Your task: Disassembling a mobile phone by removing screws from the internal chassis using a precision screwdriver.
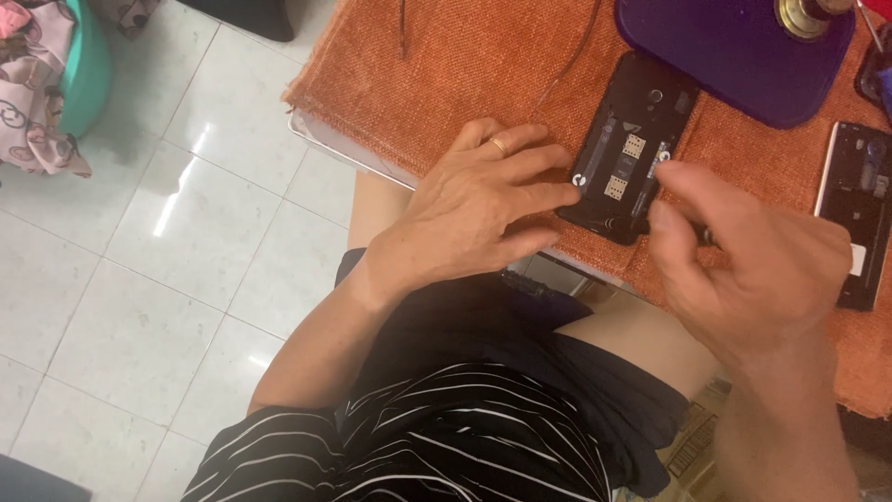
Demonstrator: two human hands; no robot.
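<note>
A black phone (635,139) with its back cover off lies on the orange cloth (465,65), its card slots showing. My left hand (483,200), with a ring on one finger, rests flat on the cloth and its fingertips press the phone's left edge. My right hand (743,256) hovers at the phone's lower right corner, fingers pinched around a thin dark tool (703,235) that is mostly hidden in the fingers. What the tool's tip touches is blurred.
A purple tray (734,65) holding a brass-coloured object (801,14) sits at the back right. Another opened phone part (855,209) lies at the right edge. Thin wires (576,46) cross the cloth. White tiled floor (158,242) and a teal tub (84,65) lie to the left.
</note>
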